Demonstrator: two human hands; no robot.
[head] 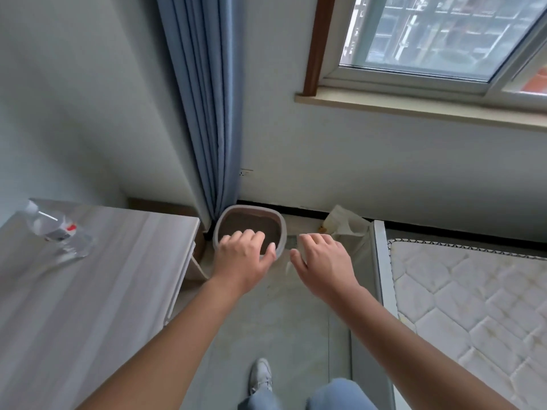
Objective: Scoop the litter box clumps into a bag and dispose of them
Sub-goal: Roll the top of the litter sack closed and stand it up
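Standing view, looking down into the room corner. Litter box [250, 229] sits on the floor [284, 321] against the wall, at the foot of the blue curtain [204, 99]; grey-brown litter visible inside, no clumps distinguishable from here. Pale bag [347, 224] stands open just right of the box, beside the bed frame [381, 261] and bare mattress [473, 291].

Left hand [242, 255] held out over the near rim of the box, fingers loosely spread, palm down, empty. Right hand [322, 258] likewise spread and empty, in line with the gap between box and bag. Neither appears to touch anything.

No scoop seen anywhere in view; it may be hidden behind the hands or the box.

Judgement: the task is barely begun, this is the reach-in. To do it well: crouch first, find the scoop, pull the bag mouth close to the box rim and hold it wide with one hand, so clumps travel the shortest way and litter does not spill on the floor.

Water bottle [56, 232] lies on the wooden surface [103, 291] at left, not involved.
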